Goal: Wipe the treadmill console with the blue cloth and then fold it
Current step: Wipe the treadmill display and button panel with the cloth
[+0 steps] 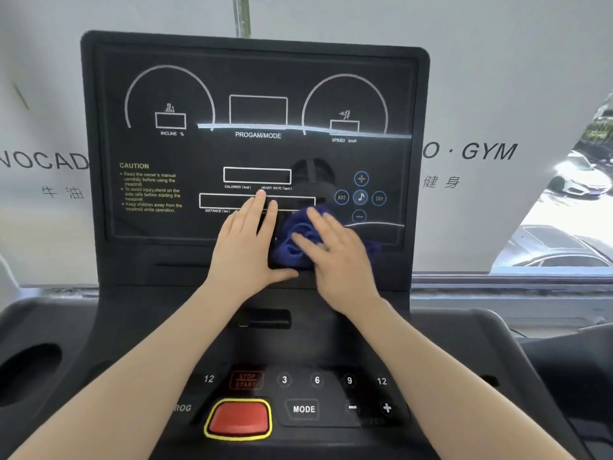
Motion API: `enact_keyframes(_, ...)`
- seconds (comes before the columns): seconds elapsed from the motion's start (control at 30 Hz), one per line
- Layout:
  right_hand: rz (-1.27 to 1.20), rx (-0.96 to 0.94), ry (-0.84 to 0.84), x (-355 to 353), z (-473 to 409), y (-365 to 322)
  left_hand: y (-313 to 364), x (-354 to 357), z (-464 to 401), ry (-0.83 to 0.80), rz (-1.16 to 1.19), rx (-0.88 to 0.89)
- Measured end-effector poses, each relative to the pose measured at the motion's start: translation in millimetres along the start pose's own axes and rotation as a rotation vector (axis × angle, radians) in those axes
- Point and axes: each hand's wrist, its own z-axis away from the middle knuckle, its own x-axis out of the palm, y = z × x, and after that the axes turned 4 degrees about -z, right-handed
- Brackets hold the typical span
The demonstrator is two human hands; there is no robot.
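The black treadmill console (166, 94) stands upright before me, printed with white dials and text. A bunched blue cloth (292, 240) lies against the lower middle of its display panel. My right hand (335, 257) is flat on the cloth and presses it to the panel; its fingers cover the cloth's right part. My left hand (247, 240) rests flat on the panel just left of the cloth, fingers spread, thumb below the cloth's lower edge.
Below the display is a keypad with a red stop button (239, 418), a MODE key (303, 409) and number keys. A round cup holder (30, 370) sits at the left. A window (570, 210) at the right shows parked cars.
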Motion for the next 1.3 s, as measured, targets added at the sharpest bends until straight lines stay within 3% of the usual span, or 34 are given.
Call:
enact_keyframes(0.17,0.047,-0.181,-0.178,-9.0,7.6,6.6,-10.8,-2.7,4.2,-0.052,-0.071,0.09)
enact_keyframes(0.3,0.062,-0.038,-0.045,-22.5,28.8,28.3,-32.6,-9.8,20.0,-0.038,-0.197,0.036)
enact_keyframes(0.43,-0.002,0.014,0.115,2.0,18.3,-10.2,-64.0,-5.2,49.2,-0.088,-0.179,-0.019)
enact_keyframes(0.67,-0.059,-0.047,-0.052,50.8,-27.2,-90.6,-100.5,-6.7,71.8,-0.099,-0.149,-0.029)
enact_keyframes(0.8,-0.029,-0.138,-0.137,44.3,-28.0,-81.4,-105.3,2.8,71.6,-0.092,-0.165,0.012)
enact_keyframes(0.97,0.047,-0.016,-0.017,13.1,6.2,-36.7,-108.1,6.3,69.1,-0.032,-0.074,0.023)
enact_keyframes(1.13,0.088,0.114,0.126,20.6,-0.1,-55.0,-123.2,10.4,69.7,0.0,-0.047,0.122)
enact_keyframes(1.3,0.013,0.054,0.008,61.6,-25.2,-106.5,-122.7,12.4,69.7,-0.024,-0.035,0.119)
